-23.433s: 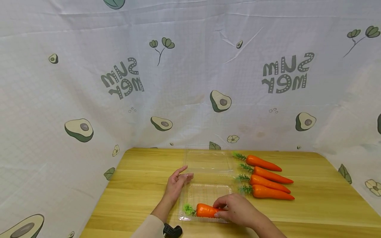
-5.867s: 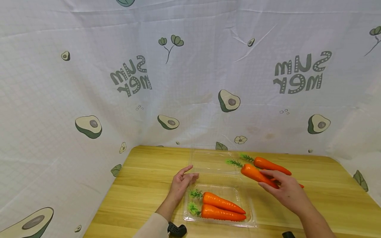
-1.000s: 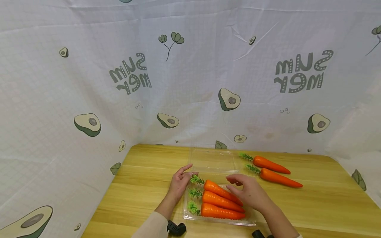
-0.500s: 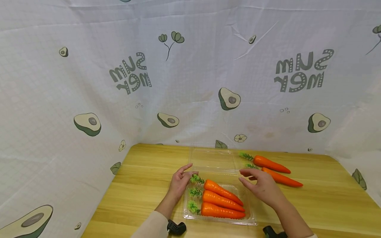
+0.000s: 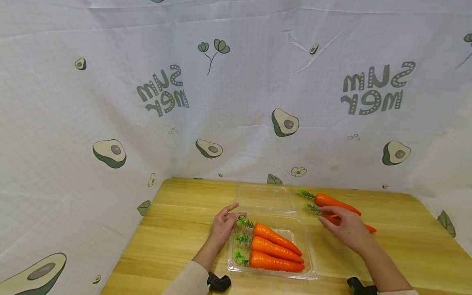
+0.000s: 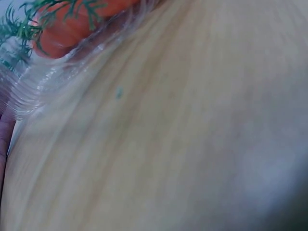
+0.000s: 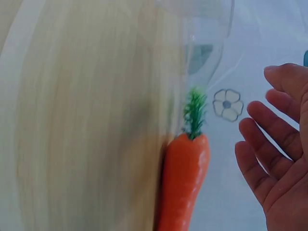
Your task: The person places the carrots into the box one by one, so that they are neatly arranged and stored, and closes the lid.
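Note:
Three orange carrots with green tops lie side by side in a clear plastic clamshell box (image 5: 273, 276): front (image 5: 276, 262), middle (image 5: 277, 249), back (image 5: 277, 238). At the box's back left corner rests my left hand (image 5: 221, 227), index finger extended. The left wrist view shows only a sliver of a finger (image 6: 4, 139) beside the box wall. Over the nearer loose carrot (image 5: 370, 228) is my right hand (image 5: 348, 230), thumb and fingers apart, partly hiding it. In the right wrist view the fingers (image 7: 269, 149) are spread, apart from a carrot (image 7: 183, 183).
The box's clear lid (image 5: 264, 198) lies folded back behind it. Another loose carrot (image 5: 337, 203) lies farther back on the wooden table (image 5: 177, 229). A white printed curtain (image 5: 239, 102) hangs around the table's back and sides.
Over the longer span, the carrots in the box went from one to three, the third set down by my right hand. Within the last second that hand moved right to the loose carrots. The left stayed.

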A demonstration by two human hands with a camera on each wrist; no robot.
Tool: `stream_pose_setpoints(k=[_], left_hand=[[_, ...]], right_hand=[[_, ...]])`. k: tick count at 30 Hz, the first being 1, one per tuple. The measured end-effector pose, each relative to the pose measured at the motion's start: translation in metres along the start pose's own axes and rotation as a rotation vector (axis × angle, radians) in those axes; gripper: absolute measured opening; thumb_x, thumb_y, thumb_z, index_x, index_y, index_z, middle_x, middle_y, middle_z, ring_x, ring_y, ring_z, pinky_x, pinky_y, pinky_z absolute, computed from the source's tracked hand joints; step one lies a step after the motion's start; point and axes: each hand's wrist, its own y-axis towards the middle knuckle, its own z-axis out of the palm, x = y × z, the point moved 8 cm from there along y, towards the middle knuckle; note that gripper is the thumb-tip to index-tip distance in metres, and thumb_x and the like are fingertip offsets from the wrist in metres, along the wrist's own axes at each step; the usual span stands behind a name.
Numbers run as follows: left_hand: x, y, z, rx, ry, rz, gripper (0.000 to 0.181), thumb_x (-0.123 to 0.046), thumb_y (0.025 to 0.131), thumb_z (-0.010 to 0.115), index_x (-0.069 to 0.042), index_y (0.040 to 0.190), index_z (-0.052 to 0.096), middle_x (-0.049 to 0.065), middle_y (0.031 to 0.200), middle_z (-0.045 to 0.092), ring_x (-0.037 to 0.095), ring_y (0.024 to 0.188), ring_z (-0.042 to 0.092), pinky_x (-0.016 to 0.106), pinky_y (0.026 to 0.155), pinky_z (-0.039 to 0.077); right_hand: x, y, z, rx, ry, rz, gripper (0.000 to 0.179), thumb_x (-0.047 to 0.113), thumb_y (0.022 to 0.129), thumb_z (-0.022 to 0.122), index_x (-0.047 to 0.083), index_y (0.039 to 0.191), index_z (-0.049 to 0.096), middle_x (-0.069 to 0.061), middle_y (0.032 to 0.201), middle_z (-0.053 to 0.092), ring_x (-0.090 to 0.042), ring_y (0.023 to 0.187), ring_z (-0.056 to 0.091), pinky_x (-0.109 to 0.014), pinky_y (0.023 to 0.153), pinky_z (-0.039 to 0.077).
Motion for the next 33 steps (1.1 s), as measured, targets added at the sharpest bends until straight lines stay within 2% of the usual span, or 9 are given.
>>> stream_pose_setpoints(k=[5,8,15,26,33], left_hand=[[-0.001,0.001,0.001,0.004,-0.007,0.008,0.046,-0.013,0.104,0.053,-0.003,0.148,0.05,0.023,0.124,0.072,0.003,0.052,0.035,0.017,0.055,0.034],[-0.001,0.001,0.001,0.004,-0.005,0.012,0.046,-0.013,0.104,0.053,-0.003,0.148,0.05,0.023,0.124,0.072,0.003,0.052,0.035,0.017,0.055,0.034],[-0.002,0.001,-0.001,0.002,-0.002,0.009,0.045,-0.013,0.104,0.053,-0.004,0.148,0.051,0.024,0.125,0.071,0.003,0.051,0.035,0.017,0.054,0.034],[0.0,0.002,-0.002,-0.002,0.011,0.003,0.045,-0.014,0.103,0.054,-0.005,0.148,0.052,0.025,0.125,0.07,0.003,0.053,0.035,0.017,0.057,0.035],[0.001,0.002,-0.001,-0.006,0.007,0.001,0.044,-0.013,0.104,0.054,-0.005,0.147,0.052,0.024,0.124,0.071,0.003,0.054,0.036,0.016,0.057,0.035]], right_hand=[[-0.022,0.0,-0.005,-0.013,-0.038,0.005,0.035,0.03,0.092,0.077,0.005,0.117,0.073,-0.022,0.117,0.073,-0.046,0.107,0.066,-0.062,0.088,0.054],[-0.038,0.001,-0.005,0.022,-0.061,0.028,0.042,0.036,0.092,0.075,0.004,0.119,0.072,-0.026,0.12,0.07,-0.05,0.111,0.063,-0.066,0.09,0.051],[-0.066,0.004,-0.008,0.082,-0.093,0.07,0.054,0.047,0.094,0.07,0.003,0.126,0.068,-0.031,0.126,0.066,-0.053,0.113,0.06,-0.067,0.089,0.05],[-0.09,0.008,-0.007,0.12,-0.104,0.089,0.052,0.044,0.092,0.074,0.002,0.122,0.07,-0.028,0.116,0.07,-0.046,0.102,0.064,-0.059,0.083,0.054],[-0.096,0.008,-0.002,0.159,-0.106,0.054,0.05,0.031,0.087,0.08,-0.001,0.123,0.068,-0.032,0.121,0.066,-0.052,0.108,0.061,-0.066,0.089,0.05]])
